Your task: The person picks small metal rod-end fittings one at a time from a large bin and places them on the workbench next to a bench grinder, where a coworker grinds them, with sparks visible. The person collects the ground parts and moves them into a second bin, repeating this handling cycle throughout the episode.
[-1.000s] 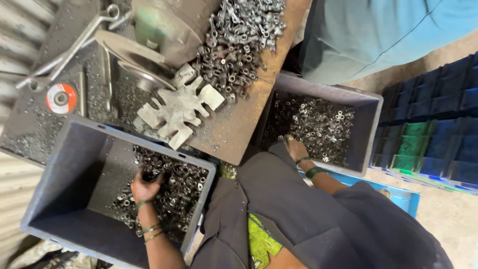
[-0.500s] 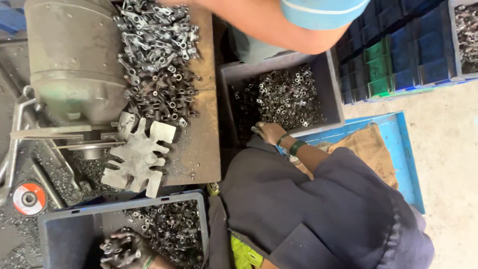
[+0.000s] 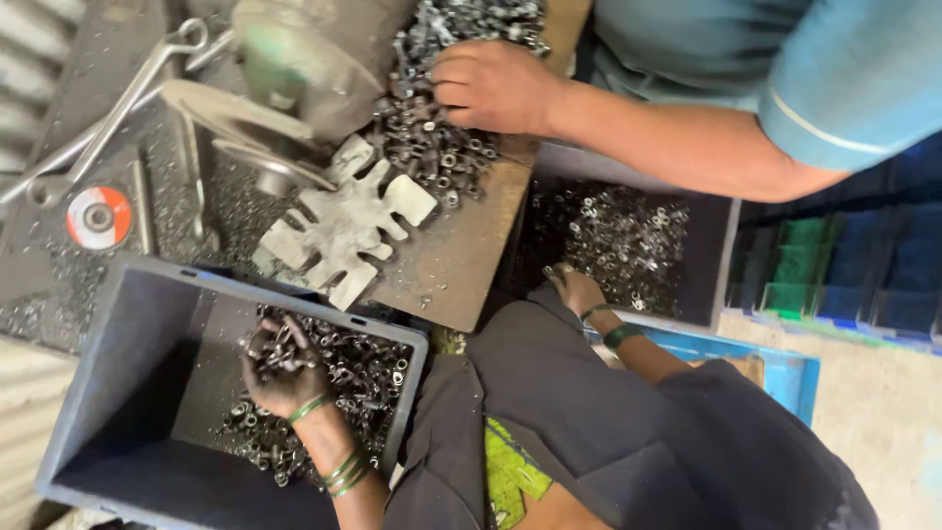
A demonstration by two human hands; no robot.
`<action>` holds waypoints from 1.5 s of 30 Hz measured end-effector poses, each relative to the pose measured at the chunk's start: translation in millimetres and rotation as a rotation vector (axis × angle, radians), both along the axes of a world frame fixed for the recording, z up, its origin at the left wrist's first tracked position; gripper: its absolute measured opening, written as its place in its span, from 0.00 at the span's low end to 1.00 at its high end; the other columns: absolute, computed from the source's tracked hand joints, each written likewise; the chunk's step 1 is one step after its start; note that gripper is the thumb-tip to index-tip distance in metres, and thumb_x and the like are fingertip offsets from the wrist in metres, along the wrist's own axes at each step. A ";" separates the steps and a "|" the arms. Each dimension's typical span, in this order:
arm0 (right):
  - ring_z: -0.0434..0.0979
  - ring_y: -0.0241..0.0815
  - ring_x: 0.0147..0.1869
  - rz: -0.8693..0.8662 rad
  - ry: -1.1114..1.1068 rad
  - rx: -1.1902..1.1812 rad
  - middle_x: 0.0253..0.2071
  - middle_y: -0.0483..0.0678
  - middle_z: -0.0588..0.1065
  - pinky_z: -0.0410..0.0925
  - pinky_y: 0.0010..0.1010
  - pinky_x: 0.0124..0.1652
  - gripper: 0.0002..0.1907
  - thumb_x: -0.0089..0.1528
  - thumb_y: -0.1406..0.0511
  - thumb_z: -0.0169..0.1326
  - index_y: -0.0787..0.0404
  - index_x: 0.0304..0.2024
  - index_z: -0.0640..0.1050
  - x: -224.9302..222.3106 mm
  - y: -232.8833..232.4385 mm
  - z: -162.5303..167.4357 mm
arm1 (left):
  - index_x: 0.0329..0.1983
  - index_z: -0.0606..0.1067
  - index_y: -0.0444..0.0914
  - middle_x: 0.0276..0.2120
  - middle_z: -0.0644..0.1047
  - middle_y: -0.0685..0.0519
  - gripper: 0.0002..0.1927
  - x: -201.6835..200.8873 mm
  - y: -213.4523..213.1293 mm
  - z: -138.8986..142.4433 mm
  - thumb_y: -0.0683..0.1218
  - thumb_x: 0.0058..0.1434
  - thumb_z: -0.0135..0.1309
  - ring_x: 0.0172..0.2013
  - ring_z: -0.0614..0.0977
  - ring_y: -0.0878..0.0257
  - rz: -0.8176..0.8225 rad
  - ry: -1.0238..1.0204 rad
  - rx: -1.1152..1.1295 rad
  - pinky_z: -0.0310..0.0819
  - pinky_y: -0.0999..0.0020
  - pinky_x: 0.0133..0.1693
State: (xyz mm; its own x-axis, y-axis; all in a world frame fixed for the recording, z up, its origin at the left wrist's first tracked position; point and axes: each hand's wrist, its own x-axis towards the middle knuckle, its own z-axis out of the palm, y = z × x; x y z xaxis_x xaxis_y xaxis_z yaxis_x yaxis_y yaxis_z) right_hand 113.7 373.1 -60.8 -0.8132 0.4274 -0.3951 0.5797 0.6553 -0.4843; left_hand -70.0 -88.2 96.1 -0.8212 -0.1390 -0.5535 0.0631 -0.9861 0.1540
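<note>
A worn brown table (image 3: 446, 265) stands in the middle, its top scratched and dusty. To its left lies a dark metal surface (image 3: 59, 285) covered with fine shavings. At the far left edge there is a corrugated metal sheet (image 3: 25, 98). On the right side stand stacked blue and green crates (image 3: 844, 275). Below them a pale concrete floor (image 3: 883, 412) shows. The light is soft daylight, without hard shadows.

Left crate (image 3: 118, 344) far half bare — open passage. Bench (image 3: 461, 245) crowded: star-shaped plate (image 3: 343, 226), nut pile (image 3: 432, 137), co-worker's hand (image 3: 496, 88) — blocks route.
</note>
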 end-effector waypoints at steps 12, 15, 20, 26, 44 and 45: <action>0.80 0.63 0.49 -0.147 -0.127 0.034 0.43 0.62 0.80 0.71 0.50 0.49 0.26 0.67 0.48 0.45 0.58 0.54 0.76 -9.7 0.1 -6.4 | 0.43 0.78 0.41 0.34 0.79 0.53 0.18 -3.7 -34.3 -45.5 0.58 0.72 0.50 0.22 0.71 0.68 -0.178 0.069 -0.175 0.66 0.77 0.24; 0.80 0.63 0.49 -0.180 -0.149 0.036 0.43 0.62 0.80 0.71 0.50 0.50 0.26 0.66 0.46 0.45 0.58 0.54 0.76 -11.6 2.2 -6.3 | 0.43 0.76 0.40 0.38 0.79 0.53 0.16 -3.3 -41.0 -45.0 0.57 0.73 0.52 0.29 0.74 0.67 -0.117 0.101 -0.187 0.64 0.79 0.24; 0.81 0.62 0.49 -0.213 -0.191 0.022 0.42 0.62 0.81 0.71 0.50 0.50 0.28 0.66 0.45 0.46 0.58 0.53 0.76 -15.8 2.1 -5.6 | 0.40 0.76 0.39 0.37 0.79 0.53 0.14 -8.0 -35.5 -43.1 0.55 0.72 0.60 0.32 0.77 0.67 -0.097 0.154 -0.127 0.65 0.80 0.24; 0.81 0.61 0.49 -0.218 -0.192 0.021 0.41 0.60 0.80 0.71 0.49 0.49 0.26 0.65 0.46 0.48 0.58 0.52 0.76 -17.1 2.7 -6.4 | 0.38 0.78 0.39 0.35 0.81 0.51 0.11 -8.1 -26.3 -31.2 0.51 0.67 0.64 0.30 0.77 0.66 -0.140 0.183 -0.078 0.69 0.77 0.26; 0.79 0.55 0.50 -0.180 -0.189 0.020 0.42 0.54 0.78 0.72 0.44 0.50 0.19 0.62 0.52 0.53 0.58 0.45 0.76 -17.4 8.2 -10.5 | 0.50 0.76 0.42 0.40 0.80 0.50 0.14 -7.8 -13.7 -19.6 0.46 0.62 0.61 0.39 0.79 0.60 -0.108 0.256 -0.277 0.68 0.72 0.32; 0.79 0.55 0.50 -0.180 -0.186 0.019 0.42 0.54 0.78 0.72 0.43 0.50 0.18 0.62 0.52 0.53 0.58 0.45 0.76 -17.2 7.2 -8.9 | 0.54 0.75 0.42 0.39 0.80 0.49 0.18 -9.1 -12.6 -17.9 0.46 0.60 0.61 0.38 0.78 0.60 -0.091 0.244 -0.237 0.69 0.73 0.31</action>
